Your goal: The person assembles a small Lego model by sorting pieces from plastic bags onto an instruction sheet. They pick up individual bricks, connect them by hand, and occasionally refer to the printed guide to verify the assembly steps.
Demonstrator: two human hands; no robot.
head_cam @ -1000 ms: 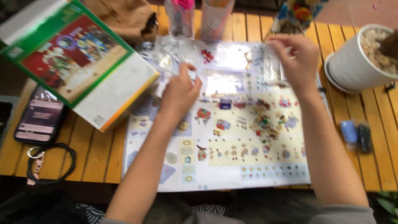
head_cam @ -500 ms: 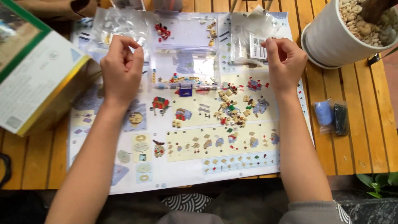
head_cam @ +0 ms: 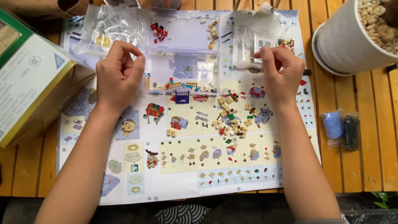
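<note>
A large printed instruction sheet (head_cam: 137,182) lies on the slatted wooden table (head_cam: 373,166). On it stands a clear plastic box (head_cam: 182,72) with small bricks inside, and loose small bricks (head_cam: 228,120) lie in a heap just below it. My left hand (head_cam: 118,76) rests loosely curled at the box's left edge, thumb by the rim, with nothing seen in it. My right hand (head_cam: 282,72) is curled to the right of the box, its fingertips pinching the lower edge of a clear plastic bag (head_cam: 253,39).
A green and white cardboard box (head_cam: 29,83) sits at the left. A white pot filled with pebbles (head_cam: 348,45) stands at the top right. Small blue and dark packets (head_cam: 342,128) lie at the right. More clear bags (head_cam: 103,29) lie at the top left.
The view has shifted left and down, so the cardboard box moved toward the edge. Both hands have drawn apart from the middle of the sheet to either side of the clear box.
</note>
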